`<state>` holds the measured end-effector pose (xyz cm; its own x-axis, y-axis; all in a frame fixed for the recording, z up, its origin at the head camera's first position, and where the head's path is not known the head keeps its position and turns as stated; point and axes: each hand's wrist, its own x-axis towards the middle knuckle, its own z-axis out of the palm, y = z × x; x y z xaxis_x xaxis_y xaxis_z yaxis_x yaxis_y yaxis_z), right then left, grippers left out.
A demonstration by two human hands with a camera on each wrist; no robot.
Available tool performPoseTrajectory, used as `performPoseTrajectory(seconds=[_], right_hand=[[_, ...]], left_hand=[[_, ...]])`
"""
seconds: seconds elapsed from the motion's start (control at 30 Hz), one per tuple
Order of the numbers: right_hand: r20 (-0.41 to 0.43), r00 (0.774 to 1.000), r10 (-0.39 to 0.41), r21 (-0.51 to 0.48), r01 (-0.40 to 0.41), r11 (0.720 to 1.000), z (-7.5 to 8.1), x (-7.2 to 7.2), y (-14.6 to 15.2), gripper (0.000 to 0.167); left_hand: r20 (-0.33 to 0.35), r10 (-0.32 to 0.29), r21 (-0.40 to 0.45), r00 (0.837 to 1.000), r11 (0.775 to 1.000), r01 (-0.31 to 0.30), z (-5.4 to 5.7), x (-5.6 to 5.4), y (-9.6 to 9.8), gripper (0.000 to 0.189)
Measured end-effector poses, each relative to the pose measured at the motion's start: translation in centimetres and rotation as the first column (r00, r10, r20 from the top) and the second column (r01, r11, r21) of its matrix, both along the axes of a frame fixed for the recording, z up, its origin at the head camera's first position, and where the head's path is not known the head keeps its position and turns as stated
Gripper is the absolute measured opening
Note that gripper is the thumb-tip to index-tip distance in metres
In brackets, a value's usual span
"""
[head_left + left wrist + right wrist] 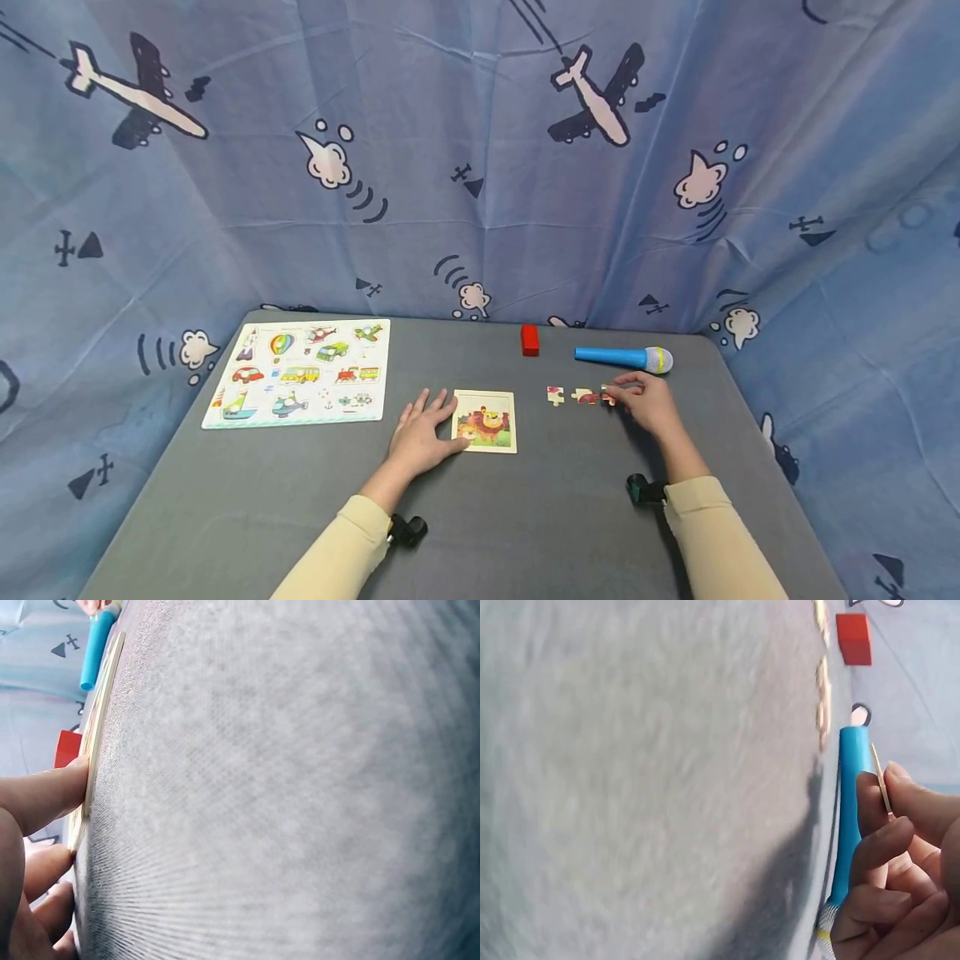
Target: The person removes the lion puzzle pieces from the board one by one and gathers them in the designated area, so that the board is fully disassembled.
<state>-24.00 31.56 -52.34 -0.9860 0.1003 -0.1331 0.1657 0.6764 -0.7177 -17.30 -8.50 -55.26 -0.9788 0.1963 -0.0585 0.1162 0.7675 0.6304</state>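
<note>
My right hand [648, 402] pinches a small puzzle piece [881, 778] between thumb and index finger, edge-on in the right wrist view and raised off the table. Left of it lie a pink-and-white puzzle piece [555, 397] and a red-and-yellow puzzle piece [584, 397]. My left hand [417, 442] rests at the left side of a square wooden puzzle board [484, 394] with a lion picture. Its thumb touches the lower left corner and the index finger lies along the upper left edge, fingers spread and fairly straight.
Behind the pieces lies a blue toy microphone [611, 357], its head to the right. A red block [530, 340] stands near the back edge. At the left is a white picture board [300, 375] with vehicles. A blue patterned curtain [480, 167] hangs behind the grey table [525, 525].
</note>
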Motion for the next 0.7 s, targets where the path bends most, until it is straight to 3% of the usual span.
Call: performPoseTrajectory(seconds=[0.2, 0.43, 0.7], right_hand=[[-0.005, 1.000, 0.007, 0.056, -0.007, 0.998, -0.5, -0.5, 0.4, 0.035], [-0.056, 0.998, 0.014, 0.191, -0.003, 0.982, -1.3, -1.0, 0.3, 0.028], [-0.059, 0.998, 0.028, 0.192, -0.016, 0.981, -0.9, -0.9, 0.4, 0.028]], left_hand=[[-0.012, 0.004, -0.011, 1.000, 1.000, -0.004, 0.2, -0.2, 0.0, 0.079], [-0.007, 0.003, -0.010, 1.000, 1.000, -0.003, 0.4, -0.3, 0.0, 0.079], [-0.003, -0.004, -0.006, 1.000, 1.000, 0.004, 0.4, 0.1, 0.0, 0.078]])
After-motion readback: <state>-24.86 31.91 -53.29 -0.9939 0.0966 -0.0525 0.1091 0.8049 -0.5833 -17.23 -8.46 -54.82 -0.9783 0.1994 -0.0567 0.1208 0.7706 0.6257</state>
